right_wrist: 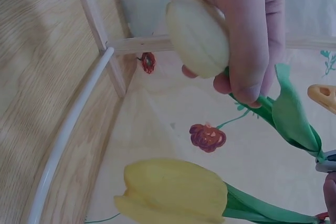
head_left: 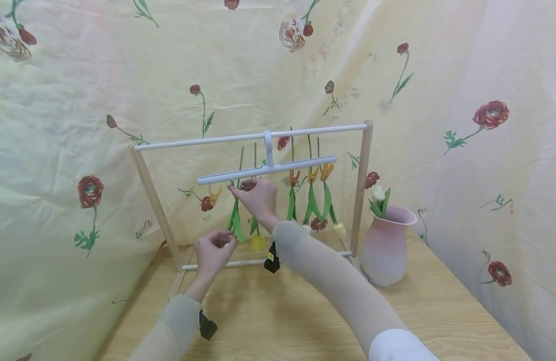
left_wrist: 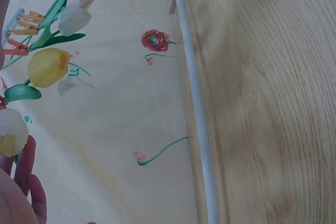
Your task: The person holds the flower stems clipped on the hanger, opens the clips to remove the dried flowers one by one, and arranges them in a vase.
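My left hand (head_left: pixel 215 250) pinches a white tulip (right_wrist: pixel 198 35) just below its bloom; the tulip hangs head down with green leaves. At the upper part of that stem, my right hand (head_left: pixel 259 198) pinches a small grey clip (right_wrist: pixel 326 162), seen only partly at the edge of the right wrist view. Above this hand runs the white hanger bar (head_left: pixel 233 175), hooked over the rack's top rod (head_left: pixel 201 142). Close by hangs a yellow tulip (right_wrist: pixel 173 191), also upside down. An orange clip (head_left: pixel 215 194) is on the bar's left end, no flower visible in it.
More tulips hang from orange clips (head_left: pixel 313 175) right of my right hand. A pink and white vase (head_left: pixel 386 250) with a white tulip (head_left: pixel 378 193) stands beyond the rack's right post (head_left: pixel 362 190). The rack's lower rod (head_left: pixel 242 262) crosses above the wooden table (head_left: pixel 269 311).
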{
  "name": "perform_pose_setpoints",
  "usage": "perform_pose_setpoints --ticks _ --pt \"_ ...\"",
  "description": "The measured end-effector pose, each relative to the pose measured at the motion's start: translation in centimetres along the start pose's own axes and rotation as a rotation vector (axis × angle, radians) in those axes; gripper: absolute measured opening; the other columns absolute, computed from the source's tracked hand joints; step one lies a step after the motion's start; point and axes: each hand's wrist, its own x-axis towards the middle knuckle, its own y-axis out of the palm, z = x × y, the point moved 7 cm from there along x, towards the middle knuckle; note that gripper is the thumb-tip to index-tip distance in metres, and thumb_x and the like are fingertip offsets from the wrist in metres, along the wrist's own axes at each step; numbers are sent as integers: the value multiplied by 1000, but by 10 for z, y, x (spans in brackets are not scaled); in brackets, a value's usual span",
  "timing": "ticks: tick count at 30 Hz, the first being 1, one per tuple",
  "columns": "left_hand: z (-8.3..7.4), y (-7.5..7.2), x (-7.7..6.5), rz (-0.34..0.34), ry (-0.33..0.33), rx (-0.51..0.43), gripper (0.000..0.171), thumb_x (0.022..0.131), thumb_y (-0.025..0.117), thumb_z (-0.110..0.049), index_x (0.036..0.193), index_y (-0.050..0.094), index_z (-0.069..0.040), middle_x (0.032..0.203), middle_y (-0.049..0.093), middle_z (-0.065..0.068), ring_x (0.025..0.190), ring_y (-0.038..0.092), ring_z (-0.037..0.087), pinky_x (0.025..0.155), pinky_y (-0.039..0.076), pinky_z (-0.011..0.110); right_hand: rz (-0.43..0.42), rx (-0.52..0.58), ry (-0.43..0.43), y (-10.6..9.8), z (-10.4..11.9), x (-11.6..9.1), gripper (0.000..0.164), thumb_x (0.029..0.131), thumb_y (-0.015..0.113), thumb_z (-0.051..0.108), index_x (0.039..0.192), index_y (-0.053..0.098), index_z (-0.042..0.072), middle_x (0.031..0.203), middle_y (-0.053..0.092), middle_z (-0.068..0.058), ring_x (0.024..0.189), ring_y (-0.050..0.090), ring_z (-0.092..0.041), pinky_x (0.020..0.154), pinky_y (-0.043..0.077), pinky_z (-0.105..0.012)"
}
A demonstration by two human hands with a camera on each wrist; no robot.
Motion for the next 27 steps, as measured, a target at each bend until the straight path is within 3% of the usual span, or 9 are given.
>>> perform_pose_setpoints --ticks 13,18,27 --pt "-5 -2 -3 -32 39 23 6 82 81 -4 87 82 -3 73 79 13 59 62 -1 59 49 18 -94 77 -39 -5 7 -3 32 84 91 35 88 77 7 85 82 -8 75 78 -18 70 62 -26" --pt "-9 -2 -4 -35 64 22 7 80 83 -3 87 82 -2 72 79 13 58 61 -2 58 48 18 -99 96 -32 -3 8 -3 29 86 90 31 89 77 5 85 81 -9 74 78 -19 69 62 -24" --pt "-7 1 -7 -22 43 32 5 82 83 -4 87 82 -4 73 79 12 59 62 1 58 49 19 -81 90 -6 -2 7 -4 22 88 88 26 90 80 5 86 82 -8 76 78 -18 70 63 -25"
